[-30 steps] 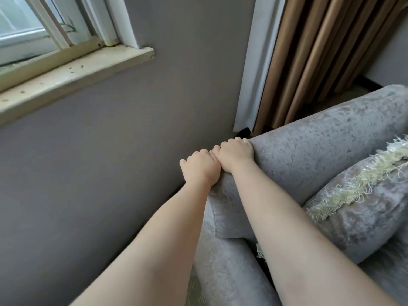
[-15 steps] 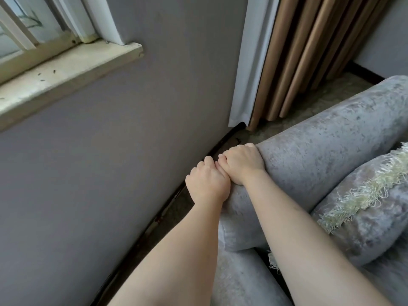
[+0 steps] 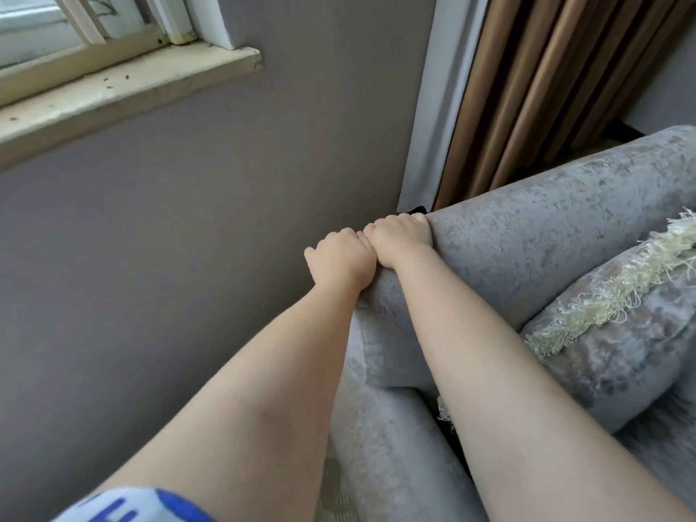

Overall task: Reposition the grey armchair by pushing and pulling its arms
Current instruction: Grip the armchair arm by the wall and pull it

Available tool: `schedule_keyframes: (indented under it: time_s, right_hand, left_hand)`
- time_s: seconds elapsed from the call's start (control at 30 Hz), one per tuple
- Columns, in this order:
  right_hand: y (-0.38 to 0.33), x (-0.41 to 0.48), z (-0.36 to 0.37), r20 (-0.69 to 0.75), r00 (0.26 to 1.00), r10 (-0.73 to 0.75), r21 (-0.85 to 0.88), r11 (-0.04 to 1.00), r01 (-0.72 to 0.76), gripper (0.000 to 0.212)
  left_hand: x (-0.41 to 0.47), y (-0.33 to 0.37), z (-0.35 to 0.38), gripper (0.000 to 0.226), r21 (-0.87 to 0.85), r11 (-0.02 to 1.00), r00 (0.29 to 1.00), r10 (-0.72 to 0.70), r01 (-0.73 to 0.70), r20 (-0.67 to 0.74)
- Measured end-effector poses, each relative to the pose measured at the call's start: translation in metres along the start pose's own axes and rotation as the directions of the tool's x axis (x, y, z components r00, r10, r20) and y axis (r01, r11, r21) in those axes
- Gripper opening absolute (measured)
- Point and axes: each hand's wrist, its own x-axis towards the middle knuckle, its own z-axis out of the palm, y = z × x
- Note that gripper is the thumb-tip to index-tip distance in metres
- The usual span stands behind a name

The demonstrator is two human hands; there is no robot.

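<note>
The grey armchair (image 3: 546,227) fills the lower right, its upholstered back edge running up to the right. My left hand (image 3: 341,258) and my right hand (image 3: 401,237) sit side by side on the corner of that edge, fingers curled over its far side and gripping it. The fingertips are hidden behind the fabric. The chair's corner stands close against the grey wall (image 3: 188,239).
A grey cushion (image 3: 617,344) with a cream fringe lies on the seat at the right. Brown curtains (image 3: 546,88) hang behind the chair. A window sill (image 3: 124,96) juts from the wall at the upper left.
The chair's corner has gone back close to the wall, hiding the strip of floor seen half a second ago. Both hands keep their grip on the edge.
</note>
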Motion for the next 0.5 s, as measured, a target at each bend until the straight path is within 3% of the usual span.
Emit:
schedule_keyframes:
  time_s: [0.5]
  right_hand:
    - [-0.007, -0.048, 0.002, -0.048, 0.993, -0.105, -0.02, 0.994, 0.104, 0.04]
  left_hand:
    - [-0.048, -0.007, -0.008, 0.035, 0.037, 0.997, 0.992, -0.059, 0.064, -0.109]
